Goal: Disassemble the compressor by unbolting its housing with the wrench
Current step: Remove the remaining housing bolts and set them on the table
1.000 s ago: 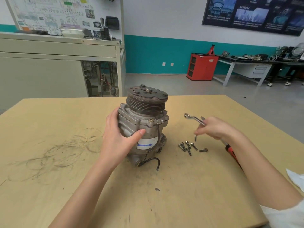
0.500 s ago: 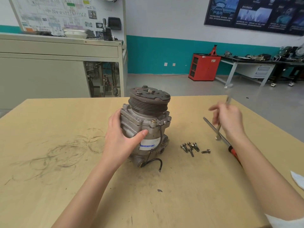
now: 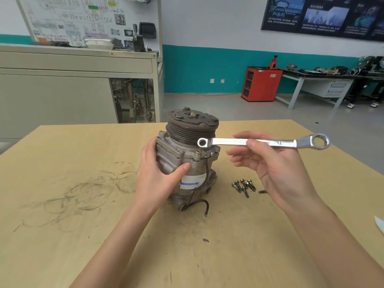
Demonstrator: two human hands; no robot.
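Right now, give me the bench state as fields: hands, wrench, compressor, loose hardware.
left hand: grips the compressor body, pulley end up, on the table
right hand: pinches the wrench mid-shaft, raised off the table
wrench: roughly level, small ring end by the housing flange, not visibly seated on a bolt
loose bolts: clustered on the table, right of the compressor

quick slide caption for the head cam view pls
Left hand grips the compressor, right hand holds a ring wrench near its pulley; loose bolts lie on the table.
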